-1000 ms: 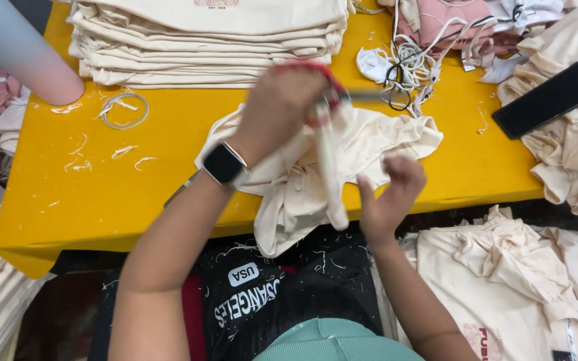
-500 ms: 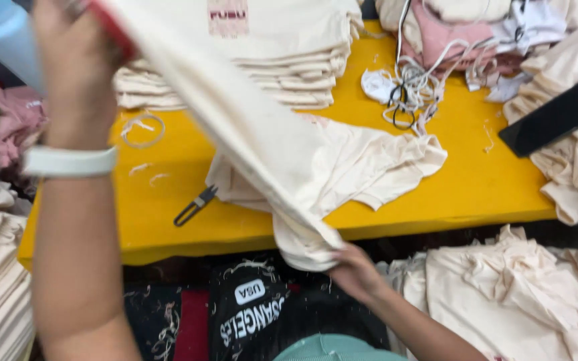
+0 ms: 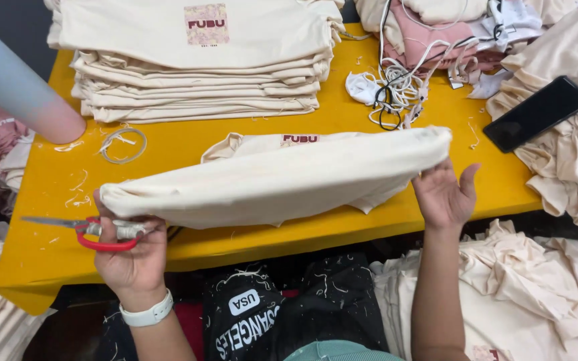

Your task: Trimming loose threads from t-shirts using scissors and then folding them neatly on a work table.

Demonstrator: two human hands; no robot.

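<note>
Cream garment (image 3: 275,180) is held up flat and stretched between both hands, just above the front edge of the yellow counter (image 3: 188,144). Left hand (image 3: 128,251) is closed on the garment's left end, fingers pinching the fabric, and the same hand also grips red-handled scissors (image 3: 85,230) with the blades pointing left, away from the cloth. Right hand (image 3: 444,194) is spread open, palm toward the camera, with the fingertips tucked under the garment's right end; thumb is free

Progress, as a judgement: the scissors are in hand but not on the cloth, and white thread scraps (image 3: 75,190) litter the counter, so trimming on this piece looks finished or paused and the piece looks to be in the smoothing or folding stage. It is not yet folded down or stacked

Done pile: a neat stack of folded cream garments (image 3: 195,67) at the back of the counter, top one showing a small square printed patch. Another cream piece (image 3: 262,142) lies flat on the counter right behind the held one, fold state unclear

Left to do, seemingly plenty: loose cream garments heaped at the right (image 3: 563,160) and lower right (image 3: 523,294)

Also around: tangle of white cords (image 3: 396,90) near the back, black phone (image 3: 538,113) resting on the right heap, pale blue-to-pink bottle (image 3: 18,90) at far left, a thin ring of cord (image 3: 123,145) on the counter
</note>
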